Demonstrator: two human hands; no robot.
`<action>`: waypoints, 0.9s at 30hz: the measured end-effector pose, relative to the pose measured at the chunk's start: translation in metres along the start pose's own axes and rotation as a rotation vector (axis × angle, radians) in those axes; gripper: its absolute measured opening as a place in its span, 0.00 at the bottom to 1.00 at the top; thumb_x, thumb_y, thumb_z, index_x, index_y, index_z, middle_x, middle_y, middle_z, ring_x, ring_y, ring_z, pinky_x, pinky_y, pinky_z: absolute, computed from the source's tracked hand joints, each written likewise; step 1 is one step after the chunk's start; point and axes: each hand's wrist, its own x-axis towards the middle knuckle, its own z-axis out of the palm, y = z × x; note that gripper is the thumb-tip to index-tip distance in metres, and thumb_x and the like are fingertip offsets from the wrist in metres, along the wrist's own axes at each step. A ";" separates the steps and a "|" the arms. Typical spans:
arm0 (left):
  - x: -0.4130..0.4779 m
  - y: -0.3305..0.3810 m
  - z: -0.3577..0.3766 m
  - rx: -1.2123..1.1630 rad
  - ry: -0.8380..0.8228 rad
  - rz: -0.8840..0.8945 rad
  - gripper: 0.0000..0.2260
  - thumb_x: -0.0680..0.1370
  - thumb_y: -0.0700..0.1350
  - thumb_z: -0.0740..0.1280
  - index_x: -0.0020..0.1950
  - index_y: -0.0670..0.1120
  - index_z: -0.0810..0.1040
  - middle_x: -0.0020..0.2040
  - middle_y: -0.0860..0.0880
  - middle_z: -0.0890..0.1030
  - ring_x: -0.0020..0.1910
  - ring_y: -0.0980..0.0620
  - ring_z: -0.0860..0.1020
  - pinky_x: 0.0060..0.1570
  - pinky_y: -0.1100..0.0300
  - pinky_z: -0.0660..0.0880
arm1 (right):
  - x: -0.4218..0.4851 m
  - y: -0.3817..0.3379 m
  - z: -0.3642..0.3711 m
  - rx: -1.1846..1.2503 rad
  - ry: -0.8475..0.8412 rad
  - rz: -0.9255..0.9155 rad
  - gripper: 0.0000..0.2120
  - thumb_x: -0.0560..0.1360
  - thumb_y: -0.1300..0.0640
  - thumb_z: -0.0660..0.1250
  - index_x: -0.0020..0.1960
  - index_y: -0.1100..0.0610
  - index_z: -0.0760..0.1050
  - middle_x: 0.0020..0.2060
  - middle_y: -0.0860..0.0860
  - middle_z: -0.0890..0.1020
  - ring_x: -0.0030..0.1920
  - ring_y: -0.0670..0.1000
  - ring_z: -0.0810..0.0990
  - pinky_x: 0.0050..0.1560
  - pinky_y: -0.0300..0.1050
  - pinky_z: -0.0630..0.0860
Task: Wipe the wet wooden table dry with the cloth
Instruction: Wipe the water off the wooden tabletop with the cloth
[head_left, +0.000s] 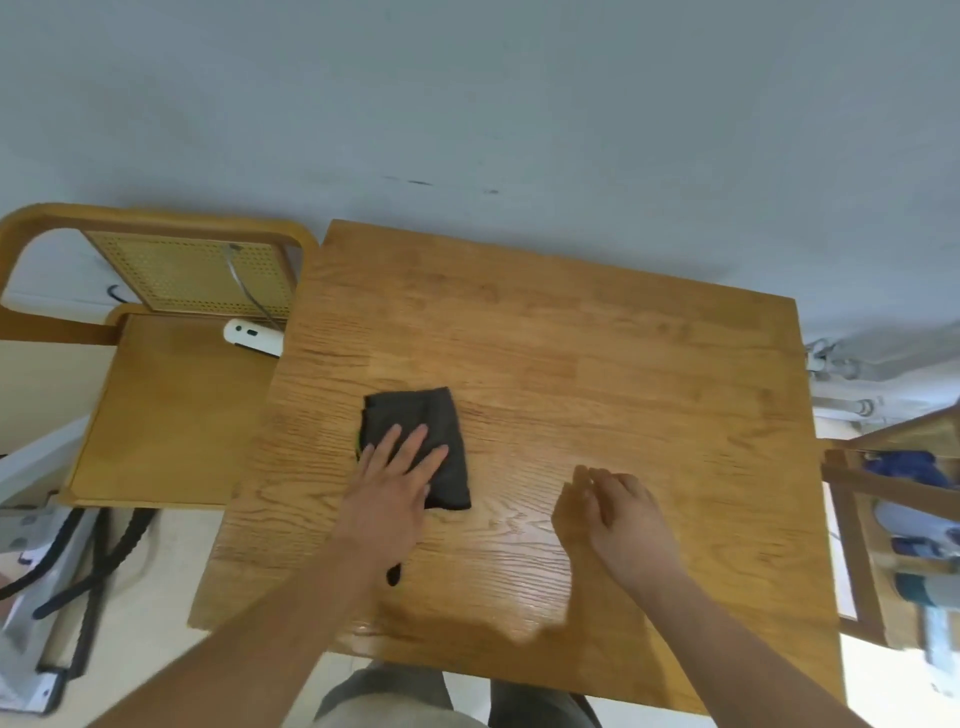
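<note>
Grey trousers (384, 696) show at the near edge, just under the wooden counter (571, 338), and two bare forearms reach out over it. On the left, the left grip (396, 470) lies flat on the dark folded cloth (415, 410), fingers straight and spread and pressing down on its near half; it is released, with nothing curled round the fabric. The cloth rests on the counter left of centre, its far end free of the fingers, and a thin green edge peeks out on its left side. A small dark scrap shows beside the left wrist; what it is I cannot tell. To the right, well apart from the cloth, the right grip (618, 512) is over bare wood, fingers loosely bent, holding nothing. A glossy sheen lies on the near part of the counter. A wooden chair (156, 410) with a cane back stands on the left, with a white device (253, 338) on its seat. A wooden rack (857, 519) stands on the right, and a pale wall (467, 104) is beyond.
</note>
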 end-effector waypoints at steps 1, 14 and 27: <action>-0.004 0.024 0.007 -0.030 0.012 -0.069 0.33 0.85 0.48 0.57 0.82 0.61 0.38 0.83 0.53 0.34 0.81 0.43 0.33 0.80 0.42 0.41 | -0.002 0.011 -0.003 -0.033 -0.010 0.006 0.21 0.83 0.49 0.60 0.74 0.52 0.72 0.70 0.51 0.74 0.70 0.54 0.71 0.65 0.50 0.74; 0.012 0.117 0.024 -0.010 0.008 0.055 0.31 0.85 0.47 0.58 0.82 0.63 0.47 0.83 0.57 0.42 0.82 0.49 0.37 0.80 0.46 0.42 | -0.014 0.126 -0.057 -0.030 0.039 0.002 0.24 0.79 0.50 0.64 0.75 0.50 0.71 0.71 0.50 0.71 0.73 0.54 0.67 0.60 0.53 0.78; 0.066 0.228 0.026 0.089 -0.159 0.419 0.24 0.87 0.50 0.54 0.82 0.64 0.51 0.83 0.59 0.43 0.81 0.53 0.37 0.81 0.46 0.43 | -0.007 0.215 -0.097 0.080 0.091 0.307 0.31 0.80 0.47 0.64 0.80 0.54 0.59 0.75 0.57 0.63 0.76 0.61 0.60 0.72 0.61 0.69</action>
